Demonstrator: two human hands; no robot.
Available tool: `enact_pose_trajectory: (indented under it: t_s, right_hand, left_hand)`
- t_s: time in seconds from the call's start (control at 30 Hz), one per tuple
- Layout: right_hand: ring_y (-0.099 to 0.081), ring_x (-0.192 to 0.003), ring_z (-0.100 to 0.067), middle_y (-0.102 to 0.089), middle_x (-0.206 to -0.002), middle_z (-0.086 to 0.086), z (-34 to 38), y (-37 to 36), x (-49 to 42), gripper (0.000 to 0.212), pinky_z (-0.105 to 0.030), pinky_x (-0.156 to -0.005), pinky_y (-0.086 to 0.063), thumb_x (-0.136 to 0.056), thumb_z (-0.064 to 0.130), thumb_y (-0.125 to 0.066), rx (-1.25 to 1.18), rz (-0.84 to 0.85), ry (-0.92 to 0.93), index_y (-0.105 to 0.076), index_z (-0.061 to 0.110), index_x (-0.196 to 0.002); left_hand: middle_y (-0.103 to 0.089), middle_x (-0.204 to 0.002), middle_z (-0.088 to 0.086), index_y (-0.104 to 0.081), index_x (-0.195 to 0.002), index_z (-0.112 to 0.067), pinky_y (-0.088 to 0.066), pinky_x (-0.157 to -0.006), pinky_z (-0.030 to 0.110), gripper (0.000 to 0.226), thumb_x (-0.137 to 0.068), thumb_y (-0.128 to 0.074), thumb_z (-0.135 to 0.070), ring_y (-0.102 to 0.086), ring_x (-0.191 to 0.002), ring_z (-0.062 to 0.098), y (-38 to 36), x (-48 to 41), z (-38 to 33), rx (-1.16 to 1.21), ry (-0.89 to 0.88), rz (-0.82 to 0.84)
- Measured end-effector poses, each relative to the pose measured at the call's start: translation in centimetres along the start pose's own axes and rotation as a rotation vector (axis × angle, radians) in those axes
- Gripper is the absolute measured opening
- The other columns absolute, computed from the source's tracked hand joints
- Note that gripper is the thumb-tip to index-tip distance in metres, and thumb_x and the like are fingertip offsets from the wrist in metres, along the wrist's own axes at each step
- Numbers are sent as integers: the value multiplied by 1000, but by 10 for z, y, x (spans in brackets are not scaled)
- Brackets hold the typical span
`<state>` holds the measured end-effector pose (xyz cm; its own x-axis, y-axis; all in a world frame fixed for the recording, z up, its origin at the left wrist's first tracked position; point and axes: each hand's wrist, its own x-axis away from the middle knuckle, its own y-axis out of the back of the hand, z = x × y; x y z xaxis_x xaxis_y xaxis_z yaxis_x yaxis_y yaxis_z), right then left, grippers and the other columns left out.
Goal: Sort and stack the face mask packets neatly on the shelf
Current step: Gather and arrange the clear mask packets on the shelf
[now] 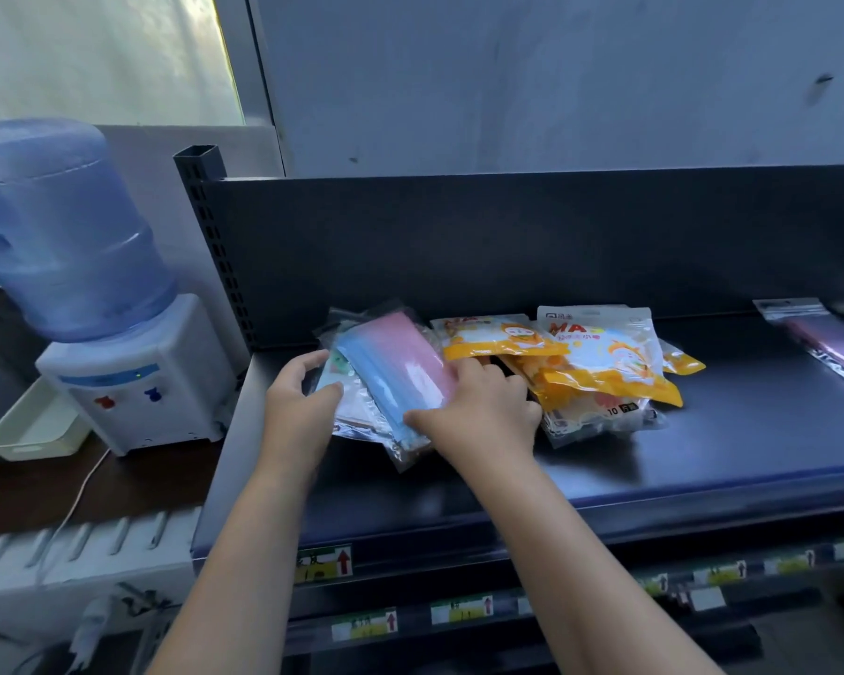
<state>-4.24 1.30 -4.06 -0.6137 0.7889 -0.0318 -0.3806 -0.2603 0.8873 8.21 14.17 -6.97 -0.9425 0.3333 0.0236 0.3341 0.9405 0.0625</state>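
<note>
One pink-blue packet (400, 367), gripped by right hand (478, 406), lies far-left to near-right.

shop, dark shelf (702, 431), price labels (461, 610)

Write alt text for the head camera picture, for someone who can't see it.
A person's right hand grips a pink and blue mask packet atop a small pile held by the left hand, on a dark shelf. Yellow mask packets lie jumbled to its right, and a water dispenser stands left of the shelf.
</note>
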Motion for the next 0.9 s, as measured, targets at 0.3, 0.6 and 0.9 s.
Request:
enact_pose_trajectory:
  t_s: [0.3, 0.6, 0.9]
  right_hand:
    - [-63, -88, -3, -65, -96, 13, 13, 7, -1, 40, -11, -68, -47, -90, 8, -68, -750, -82, 109, -66, 26, -126]
    - [-73, -106, -16, -77, -109, 5, -4, 21, -16, 31, -36, -89, -63, -95, 2, -68, -1182, -52, -160, -75, 17, -121]
    - [-76, -103, -30, -77, -111, -6, -85, 71, -33, 29, -50, -85, -65, -95, -1, -64, -1291, -244, -294, -71, 17, -117]
  left_hand:
    - [-66, -131, 3, -60, -138, -21, -58, -91, 42, 55, -89, -57, 4, -68, -115, 27, 25, -16, -2, 122, 1, -44]
    - [-65, -134, 0, -46, -152, -14, -58, -91, 39, 58, -98, -45, 8, -67, -120, 25, 27, -7, -32, 283, -38, -9]
    - [-73, -126, -4, -52, -141, -17, -61, -82, 34, 70, -86, -35, 24, -70, -116, 19, -47, 20, -68, 298, -86, 400]
